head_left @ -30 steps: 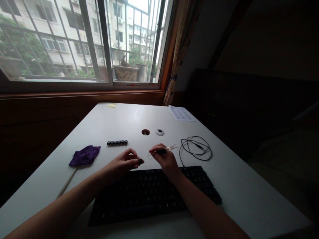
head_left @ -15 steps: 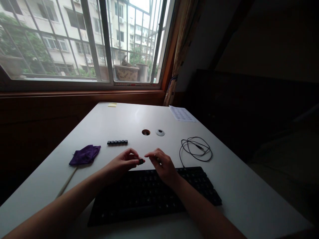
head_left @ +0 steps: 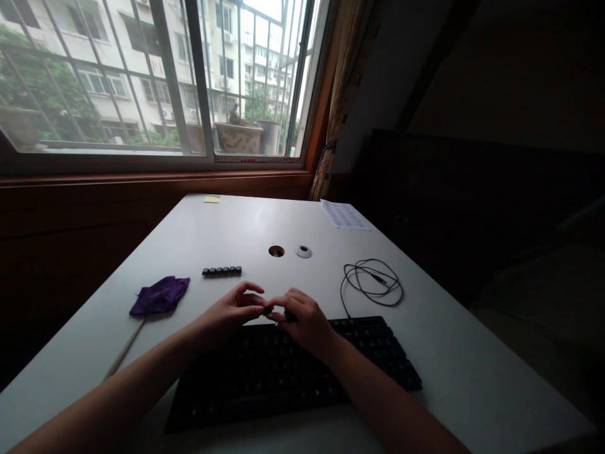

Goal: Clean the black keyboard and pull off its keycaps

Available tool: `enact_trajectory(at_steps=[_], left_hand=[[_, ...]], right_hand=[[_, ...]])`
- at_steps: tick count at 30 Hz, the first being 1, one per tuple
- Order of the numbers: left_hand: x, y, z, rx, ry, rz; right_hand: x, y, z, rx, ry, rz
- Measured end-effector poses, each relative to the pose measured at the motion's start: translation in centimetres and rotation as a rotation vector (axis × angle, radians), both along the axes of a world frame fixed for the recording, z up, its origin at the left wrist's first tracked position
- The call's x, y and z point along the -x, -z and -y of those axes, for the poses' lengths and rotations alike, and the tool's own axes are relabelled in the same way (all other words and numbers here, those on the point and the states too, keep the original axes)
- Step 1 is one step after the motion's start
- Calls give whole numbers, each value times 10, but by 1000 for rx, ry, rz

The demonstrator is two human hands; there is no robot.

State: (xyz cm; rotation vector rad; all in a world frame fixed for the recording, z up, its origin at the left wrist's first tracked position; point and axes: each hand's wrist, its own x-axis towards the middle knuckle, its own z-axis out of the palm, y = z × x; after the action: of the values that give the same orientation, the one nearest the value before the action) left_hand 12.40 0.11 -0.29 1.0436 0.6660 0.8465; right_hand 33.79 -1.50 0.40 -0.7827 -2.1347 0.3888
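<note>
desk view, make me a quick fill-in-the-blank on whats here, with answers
1. The left hand, with a small black piece at its fingertips, is close to the ____ hand.
2. The right forearm crosses over the black ____.
3. The cloth is coloured ____.
4. The row of keycaps lies to the ____ of the round hole.

Missing words: right; keyboard; purple; left

Likely home, though right side dark: desk (head_left: pixel 227 230), curtain (head_left: pixel 326 165), barred window (head_left: pixel 199 82), flowerpot (head_left: pixel 239 139) outside.
</note>
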Motion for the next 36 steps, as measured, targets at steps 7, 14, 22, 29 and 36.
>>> enact_trajectory(at_steps=[7, 14, 22, 29, 36], left_hand=[[1, 2, -2, -6, 4, 4], [1, 2, -2, -19, 6, -29], [0, 6, -3, -62, -12, -64], [1, 9, -4, -92, -17, -77], [2, 8, -4, -98, -15, -92]], right_hand=[[1, -2, 1, 10, -4, 13], [1, -2, 3, -20, -4, 28], [0, 0, 2, -37, -18, 46], [1, -1, 2, -74, -11, 44], [2, -3, 2, -67, -5, 31]])
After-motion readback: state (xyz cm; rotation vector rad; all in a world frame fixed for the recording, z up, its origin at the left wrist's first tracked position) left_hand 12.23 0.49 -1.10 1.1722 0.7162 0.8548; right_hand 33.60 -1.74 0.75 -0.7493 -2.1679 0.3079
